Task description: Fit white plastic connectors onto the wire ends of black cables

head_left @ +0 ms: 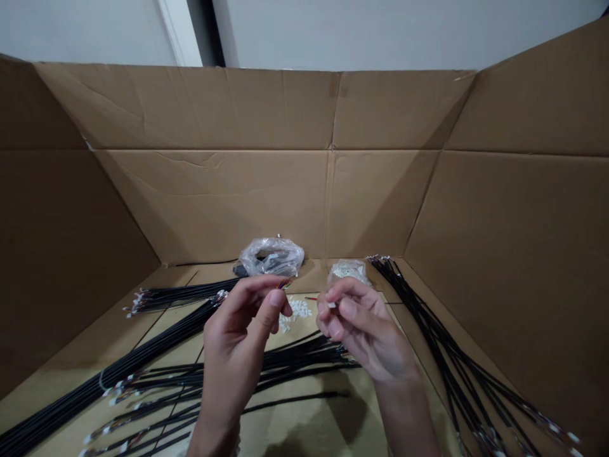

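Note:
Both my hands are raised close together over the cardboard floor. Between thumb and index finger, my left hand [252, 324] pinches the thin coloured wires [284, 285] of a cable, whose other parts the hand hides. A small white connector [332, 305] sits in the closed fingertips of my right hand [364, 324]. A short red wire [311, 298] pokes out to the left of those fingertips; whether it joins the connector I cannot tell. Behind and between the hands lies a pile of small white connectors [299, 309].
Below my hands lie loose black cables [285, 362] with white-tipped ends. A thick cable bundle [157, 343] runs along the left, another cable group [438, 336] along the right. Clear plastic bags [271, 254] stand at the back, and cardboard walls [214, 178] surround the area.

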Action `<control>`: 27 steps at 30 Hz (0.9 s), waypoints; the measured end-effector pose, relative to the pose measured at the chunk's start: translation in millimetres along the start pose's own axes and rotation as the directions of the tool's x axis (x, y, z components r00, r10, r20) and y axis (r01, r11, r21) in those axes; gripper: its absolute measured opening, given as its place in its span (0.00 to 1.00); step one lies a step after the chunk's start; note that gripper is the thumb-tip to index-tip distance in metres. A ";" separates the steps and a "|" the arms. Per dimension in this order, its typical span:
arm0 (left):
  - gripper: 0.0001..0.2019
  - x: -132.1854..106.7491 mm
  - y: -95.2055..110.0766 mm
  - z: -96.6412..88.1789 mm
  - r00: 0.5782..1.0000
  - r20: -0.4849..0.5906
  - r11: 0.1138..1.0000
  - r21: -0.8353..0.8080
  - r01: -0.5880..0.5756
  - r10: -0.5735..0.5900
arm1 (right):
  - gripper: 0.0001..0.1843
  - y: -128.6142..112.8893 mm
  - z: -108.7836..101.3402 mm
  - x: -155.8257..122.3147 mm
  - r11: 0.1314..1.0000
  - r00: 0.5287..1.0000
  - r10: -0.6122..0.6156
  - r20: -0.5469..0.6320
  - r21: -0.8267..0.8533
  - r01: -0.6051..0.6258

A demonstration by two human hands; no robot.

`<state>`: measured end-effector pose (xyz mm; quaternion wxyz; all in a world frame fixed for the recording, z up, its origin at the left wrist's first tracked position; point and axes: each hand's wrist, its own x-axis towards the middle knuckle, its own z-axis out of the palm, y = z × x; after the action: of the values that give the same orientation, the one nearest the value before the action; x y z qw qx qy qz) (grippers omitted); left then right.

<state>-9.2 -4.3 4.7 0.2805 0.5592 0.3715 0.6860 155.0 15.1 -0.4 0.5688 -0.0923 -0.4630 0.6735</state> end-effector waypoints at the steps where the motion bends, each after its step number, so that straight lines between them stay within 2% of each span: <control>1: 0.02 -1.4 0.5 0.5 1.000 -0.005 1.000 -0.008 0.002 -0.003 | 0.06 -0.8 1.2 -0.7 1.000 1.000 0.002 -0.009 -0.007 -0.002; 4: 0.01 -5.0 1.0 2.1 1.000 -0.010 0.999 -0.046 0.014 -0.015 | 0.06 -1.2 4.5 -2.0 1.000 0.999 -0.014 -0.047 -0.024 0.013; 7: 0.06 -3.1 -1.1 2.6 0.998 0.033 0.993 -0.103 0.050 -0.047 | 0.07 0.2 6.6 -1.6 0.999 0.996 -0.030 -0.081 -0.043 0.026; 10: 0.12 5.0 -5.3 0.5 0.982 0.144 0.977 -0.157 0.143 -0.121 | 0.10 1.3 7.1 -0.5 0.997 0.994 -0.033 -0.101 -0.075 0.026; 13: 0.15 14.2 -10.3 -3.6 0.944 0.264 0.949 -0.189 0.252 -0.198 | 0.08 1.4 6.6 0.3 0.994 0.991 -0.034 -0.131 -0.106 0.020; 16: 0.17 19.8 -14.4 -6.3 0.917 0.327 0.928 -0.212 0.307 -0.228 | 0.08 1.7 5.9 1.0 0.992 0.985 -0.040 -0.170 -0.123 0.020; 21: 0.16 19.5 -14.3 -3.9 0.920 0.338 0.935 -0.216 0.283 -0.200 | 0.10 4.7 3.9 2.4 0.985 0.976 -0.067 -0.205 -0.171 0.031; 27: 0.13 9.8 -5.2 2.0 0.960 0.249 0.975 -0.145 0.168 -0.128 | 0.13 5.1 5.0 2.7 0.972 0.979 -0.080 -0.187 -0.233 0.035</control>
<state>-9.6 6.9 6.1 0.4189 0.5828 0.3182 0.6194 147.4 15.2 -0.3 0.6165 -0.2091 -0.4817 0.5866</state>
